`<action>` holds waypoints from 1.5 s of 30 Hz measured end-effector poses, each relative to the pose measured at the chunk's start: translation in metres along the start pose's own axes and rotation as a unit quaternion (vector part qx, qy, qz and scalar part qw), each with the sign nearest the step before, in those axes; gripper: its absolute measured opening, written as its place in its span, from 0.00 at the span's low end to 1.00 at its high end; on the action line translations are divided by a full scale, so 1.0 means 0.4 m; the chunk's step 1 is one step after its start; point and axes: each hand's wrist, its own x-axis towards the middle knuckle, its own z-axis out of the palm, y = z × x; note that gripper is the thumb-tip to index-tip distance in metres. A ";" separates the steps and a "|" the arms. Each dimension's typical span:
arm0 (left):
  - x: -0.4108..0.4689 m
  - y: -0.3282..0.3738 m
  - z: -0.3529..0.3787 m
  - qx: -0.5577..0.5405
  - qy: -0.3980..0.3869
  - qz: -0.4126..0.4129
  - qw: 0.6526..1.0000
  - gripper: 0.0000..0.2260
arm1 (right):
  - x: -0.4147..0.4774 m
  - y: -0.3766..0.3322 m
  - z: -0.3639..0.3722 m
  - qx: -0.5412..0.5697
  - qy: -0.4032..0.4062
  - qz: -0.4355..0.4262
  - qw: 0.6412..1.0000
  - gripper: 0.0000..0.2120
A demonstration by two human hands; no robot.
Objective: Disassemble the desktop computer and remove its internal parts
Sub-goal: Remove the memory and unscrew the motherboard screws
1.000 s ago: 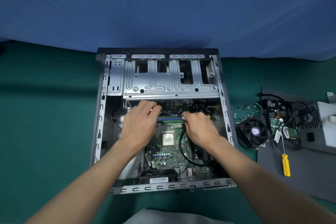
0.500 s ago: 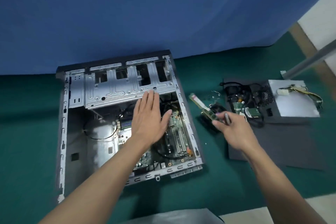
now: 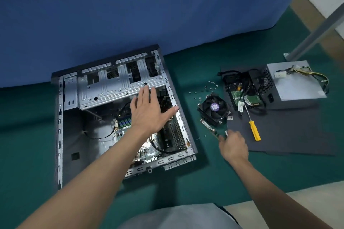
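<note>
With the left hand spread flat over the open computer case, the right hand pinches the memory module low beside the CPU cooler, and should lay it flat by its edges, clear of the loose screws.

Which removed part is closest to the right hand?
The memory stick, held by the right hand beside the cooler fan; the hard drive and power supply lie farther back.
</note>
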 end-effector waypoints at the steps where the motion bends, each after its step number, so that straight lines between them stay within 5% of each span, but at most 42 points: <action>1: -0.001 -0.006 -0.003 -0.002 0.002 0.006 1.000 0.47 | -0.010 -0.014 -0.009 -0.004 0.020 -0.007 1.000 0.13; 6: -0.001 -0.086 -0.025 -0.022 0.016 0.032 0.999 0.36 | -0.051 -0.110 -0.105 0.211 0.043 -0.085 0.973 0.25; 10: -0.006 -0.177 -0.032 -0.003 0.021 0.022 1.000 0.32 | -0.113 -0.254 -0.219 0.456 -0.061 -0.122 0.879 0.22; 17: -0.016 -0.277 -0.032 0.027 0.050 0.059 0.997 0.33 | -0.179 -0.421 -0.222 0.253 -0.068 -0.263 0.929 0.32; 22: -0.067 -0.243 0.024 0.007 0.198 0.118 0.973 0.25 | -0.197 -0.465 -0.071 0.147 -0.040 -0.271 0.951 0.30; 24: -0.074 -0.220 0.058 -0.011 0.102 0.094 0.990 0.17 | -0.192 -0.467 -0.014 0.131 -0.024 -0.254 0.958 0.26; 28: -0.043 -0.186 0.123 -0.126 -0.106 -0.033 0.986 0.19 | -0.166 -0.450 0.062 0.091 -0.026 -0.180 0.979 0.18; 38: 0.001 -0.157 0.181 -0.174 -0.087 -0.086 0.977 0.08 | -0.146 -0.442 0.084 0.068 -0.012 -0.168 0.983 0.17; 45: 0.014 -0.150 0.188 -0.079 -0.012 -0.030 0.996 0.16 | -0.145 -0.441 0.086 0.084 -0.042 -0.152 0.984 0.16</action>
